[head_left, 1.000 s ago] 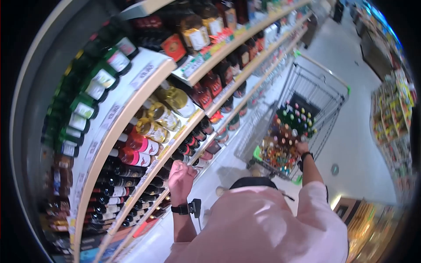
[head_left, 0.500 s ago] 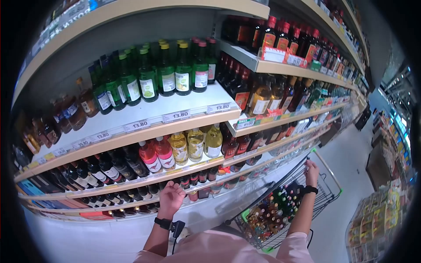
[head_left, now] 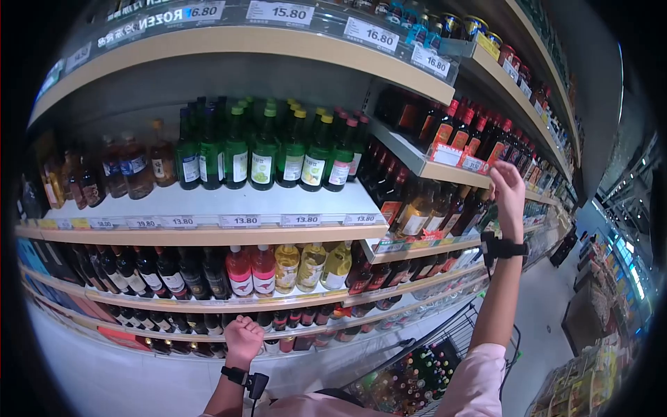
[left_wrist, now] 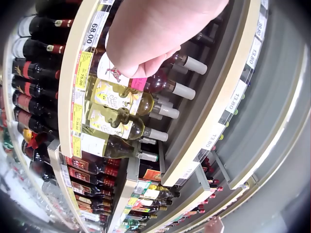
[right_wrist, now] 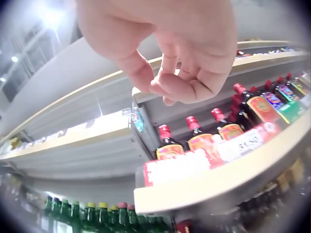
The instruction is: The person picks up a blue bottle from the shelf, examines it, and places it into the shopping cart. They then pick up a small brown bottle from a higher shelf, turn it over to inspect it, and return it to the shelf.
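Note:
Raised to the right in the head view is my right hand [head_left: 507, 191], its fingers bent loosely and holding nothing. It overlaps the shelf edge below a row of dark bottles with red caps [head_left: 464, 128]. In the right wrist view its thumb and fingertips [right_wrist: 160, 87] come together above those bottles. Low at the left, my left hand [head_left: 243, 338] hangs in front of the lower shelves with fingers loosely curled and nothing held. Near it stand pink bottles [head_left: 262, 267] and yellow-labelled pale bottles [head_left: 310, 264]. Green bottles [head_left: 262, 160] stand upright on the shelf above.
A wire shopping cart [head_left: 455, 340] stands low at the right, with many bottles [head_left: 410, 372] inside. Shelf edges with price tags [head_left: 243, 220] jut out across the front. A further display [head_left: 590, 375] stands across the aisle on the right.
My right hand has left the bottles in the cart and risen to the red-capped bottles' shelf. The view has swung up and levelled toward the shelves. My left hand stays low, its fingers more curled.

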